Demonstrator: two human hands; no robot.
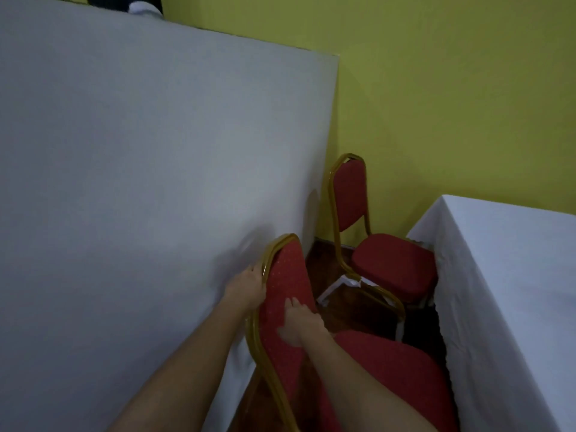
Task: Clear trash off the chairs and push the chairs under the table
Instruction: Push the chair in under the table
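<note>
A red padded chair with a gold metal frame point(288, 294) stands right in front of me, its backrest against the edge of a big white-clothed table point(140, 182). My left hand point(246, 286) grips the gold frame at the top left of the backrest. My right hand point(299, 322) lies flat on the red backrest padding, fingers spread. The chair's seat point(389, 369) points right, toward a second white-clothed table point(514, 291). A second red chair point(389, 260) stands farther back with its seat partly under that right table. I see no trash on either seat.
A yellow-green wall point(436, 88) closes off the back. Dark wooden floor point(330, 272) shows in the narrow gap between the tables. A dark object with something white point(140, 6) sits at the left table's far edge.
</note>
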